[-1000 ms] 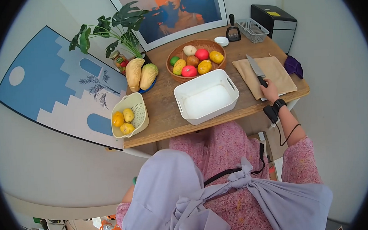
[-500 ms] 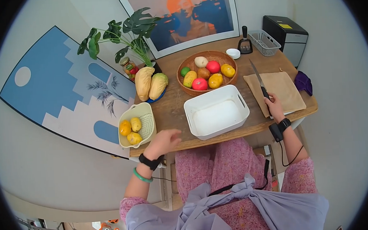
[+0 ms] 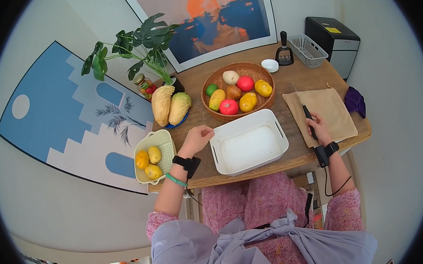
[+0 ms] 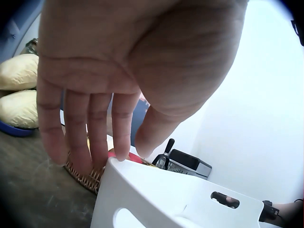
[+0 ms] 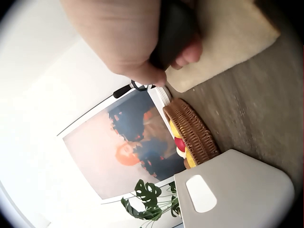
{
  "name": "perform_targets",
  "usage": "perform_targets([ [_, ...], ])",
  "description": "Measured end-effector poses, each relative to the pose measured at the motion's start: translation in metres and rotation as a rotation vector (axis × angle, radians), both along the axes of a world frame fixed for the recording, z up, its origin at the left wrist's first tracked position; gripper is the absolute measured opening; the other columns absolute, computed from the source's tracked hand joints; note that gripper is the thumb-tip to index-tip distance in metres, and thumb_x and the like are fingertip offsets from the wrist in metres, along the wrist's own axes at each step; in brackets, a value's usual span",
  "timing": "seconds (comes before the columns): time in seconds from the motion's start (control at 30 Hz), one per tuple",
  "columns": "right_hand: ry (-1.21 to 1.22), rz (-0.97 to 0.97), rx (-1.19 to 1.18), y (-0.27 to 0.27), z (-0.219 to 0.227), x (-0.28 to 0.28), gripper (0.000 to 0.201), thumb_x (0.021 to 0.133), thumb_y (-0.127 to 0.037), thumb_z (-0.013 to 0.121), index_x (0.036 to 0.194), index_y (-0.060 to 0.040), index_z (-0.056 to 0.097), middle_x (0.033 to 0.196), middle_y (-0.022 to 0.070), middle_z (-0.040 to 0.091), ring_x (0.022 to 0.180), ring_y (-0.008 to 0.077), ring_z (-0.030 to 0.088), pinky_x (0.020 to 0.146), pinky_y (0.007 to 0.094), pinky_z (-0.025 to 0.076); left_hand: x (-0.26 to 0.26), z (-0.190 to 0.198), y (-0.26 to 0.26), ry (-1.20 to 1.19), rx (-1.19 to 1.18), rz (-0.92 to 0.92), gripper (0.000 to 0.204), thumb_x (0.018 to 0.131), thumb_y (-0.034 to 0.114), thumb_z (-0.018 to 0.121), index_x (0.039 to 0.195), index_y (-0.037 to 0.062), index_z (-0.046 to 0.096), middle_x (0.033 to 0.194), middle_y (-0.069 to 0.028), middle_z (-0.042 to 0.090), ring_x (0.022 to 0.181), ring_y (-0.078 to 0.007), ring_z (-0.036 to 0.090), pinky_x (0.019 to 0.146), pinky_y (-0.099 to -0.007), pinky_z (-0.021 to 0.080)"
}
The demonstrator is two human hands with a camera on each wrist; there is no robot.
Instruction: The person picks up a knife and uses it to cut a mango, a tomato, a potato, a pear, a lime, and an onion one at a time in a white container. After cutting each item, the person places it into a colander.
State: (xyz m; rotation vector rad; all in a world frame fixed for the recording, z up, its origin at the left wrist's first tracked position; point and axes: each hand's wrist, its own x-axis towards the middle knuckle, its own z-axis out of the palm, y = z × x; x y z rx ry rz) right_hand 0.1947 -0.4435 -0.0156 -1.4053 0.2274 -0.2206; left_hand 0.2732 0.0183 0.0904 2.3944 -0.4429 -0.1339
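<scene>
My right hand (image 3: 320, 128) grips a knife by its black handle (image 3: 307, 115), over a folded beige cloth (image 3: 335, 116). The blade points away from me and shows only as a thin line. In the right wrist view, curled fingertips (image 5: 190, 51) wrap the dark handle. My left hand (image 3: 197, 140) hovers by the far left corner of a white plastic bin (image 3: 250, 146). Seen from the left wrist, its fingers hang loosely extended with nothing held, fingertips (image 4: 122, 153) right at the bin's rim.
Behind the bin stands a wicker basket (image 3: 205, 100) of mixed fruit. A cream colander (image 3: 167, 146) with yellow fruit sits at left, below two cabbages (image 3: 172, 105). A purple cloth (image 3: 355, 101), grey basket (image 3: 307, 50) and black-handled tool (image 3: 284, 51) lie to the right.
The left hand has come up from below the table edge to the bin's left corner. My right hand keeps hold of the knife, whose blade has turned nearly edge-on to the head view.
</scene>
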Motion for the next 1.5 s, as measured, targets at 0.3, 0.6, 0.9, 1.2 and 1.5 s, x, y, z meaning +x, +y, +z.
perform_targets([
  [0.3,0.015,-0.041,0.096,-0.003,-0.002,-0.004,0.040,0.091,-0.009,0.061,0.127,0.0000,0.046,0.073,0.0026,0.057,0.054,0.0092,0.052,0.047,0.0225,0.043,0.077,0.000,-0.047,-0.101,0.094,0.061,0.045,0.080,0.026,0.073,0.114,0.0004,0.062,0.091,-0.0154,0.069,0.084,-0.0285,0.067,0.077,-0.0346,0.053],
  [0.6,0.009,-0.024,0.056,-0.003,-0.005,-0.006,0.042,0.092,-0.011,0.061,0.130,-0.0015,0.044,0.073,0.0017,0.056,0.055,0.0084,0.052,0.048,0.0219,0.043,0.097,-0.012,-0.070,-0.051,0.310,0.072,0.065,0.080,0.039,0.070,0.133,0.0070,0.049,0.131,-0.0173,0.054,0.120,-0.0323,0.053,0.099,-0.0428,0.044],
  [0.9,0.008,-0.034,0.034,-0.001,-0.006,-0.004,0.041,0.092,-0.012,0.061,0.129,-0.0007,0.045,0.076,0.0022,0.058,0.059,0.0072,0.052,0.050,0.0209,0.042,0.054,0.011,0.061,-0.352,0.235,0.315,0.052,0.078,0.035,0.072,0.118,0.0033,0.059,0.109,-0.0182,0.064,0.105,-0.0337,0.060,0.088,-0.0409,0.049],
  [1.2,0.012,-0.058,0.004,-0.002,-0.008,-0.002,0.043,0.092,-0.014,0.062,0.129,-0.0004,0.046,0.074,0.0025,0.058,0.057,0.0074,0.052,0.049,0.0213,0.043,-0.022,0.028,0.204,-0.113,0.662,0.984,0.072,0.076,0.040,0.072,0.135,0.0089,0.045,0.128,-0.0153,0.053,0.116,-0.0335,0.054,0.092,-0.0540,0.042],
  [1.5,-0.013,-0.088,-0.028,0.002,-0.007,-0.003,0.039,0.092,-0.015,0.062,0.126,-0.0018,0.047,0.075,0.0015,0.057,0.056,0.0074,0.051,0.049,0.0213,0.042,0.003,0.026,0.136,-0.353,0.462,0.642,0.070,0.076,0.038,0.073,0.133,0.0070,0.047,0.125,-0.0174,0.055,0.115,-0.0360,0.054,0.092,-0.0521,0.043],
])
